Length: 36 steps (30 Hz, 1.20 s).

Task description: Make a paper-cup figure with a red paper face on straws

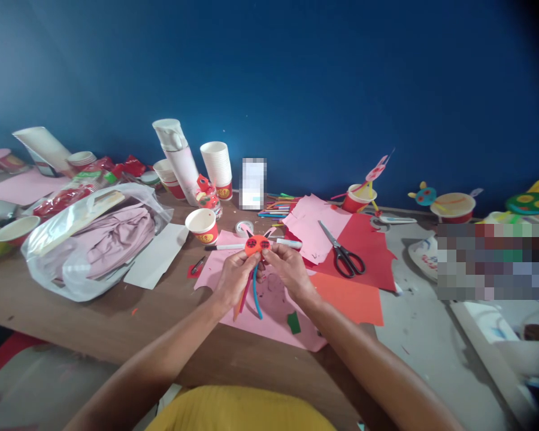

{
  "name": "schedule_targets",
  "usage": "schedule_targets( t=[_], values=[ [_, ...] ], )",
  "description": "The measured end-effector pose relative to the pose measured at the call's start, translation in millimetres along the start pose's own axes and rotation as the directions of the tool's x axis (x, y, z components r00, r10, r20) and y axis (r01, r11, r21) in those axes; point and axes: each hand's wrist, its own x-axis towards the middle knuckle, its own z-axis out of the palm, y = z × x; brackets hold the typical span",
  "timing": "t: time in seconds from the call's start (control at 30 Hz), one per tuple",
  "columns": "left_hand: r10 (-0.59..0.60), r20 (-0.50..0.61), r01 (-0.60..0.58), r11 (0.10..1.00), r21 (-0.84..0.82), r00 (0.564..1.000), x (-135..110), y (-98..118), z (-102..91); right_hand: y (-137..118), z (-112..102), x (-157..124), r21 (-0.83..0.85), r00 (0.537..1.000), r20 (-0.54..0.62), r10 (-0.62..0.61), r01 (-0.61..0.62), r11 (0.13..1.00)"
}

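Between both my hands is an orange paper animal face (254, 239) with dark-marked red round eyes and two pink ears. The fingers of my left hand (234, 274) pinch its left lower edge, and those of my right hand (288, 267) pinch the right. Below the face hang a blue pipe cleaner (256, 293) and reddish sticks or pipe cleaners; where they join it is hidden by my fingers. Under my hands lies a cut pink paper sheet (233, 317) with a green paper scrap (293, 322) on it. A white marker (227, 246) lies just behind my left hand.
Black-handled scissors (348, 261) lie on red paper (377, 251) at the right. A paper cup (202, 225) stands behind my left hand, near stacked cups (216, 167) and a tall flask (182, 167). A plastic bag (94, 251) sits left. Finished cup animals (453, 206) stand far right.
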Motion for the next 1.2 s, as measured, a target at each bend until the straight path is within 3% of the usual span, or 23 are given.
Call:
schedule_targets(
  t=[0.6, 1.2],
  values=[
    [0.007, 0.011, -0.008, 0.999, 0.032, 1.0, -0.8, -1.9, 0.9, 3.3, 3.2, -1.4, 0.051, 0.999, -0.028, 0.015, -0.013, 0.999],
    [0.014, 0.085, -0.004, 0.993, -0.119, 0.996, 0.8, -7.2, -0.2, 3.6, 4.5, -2.7, 0.119, 0.999, -0.036, 0.005, -0.001, 0.993]
  ],
)
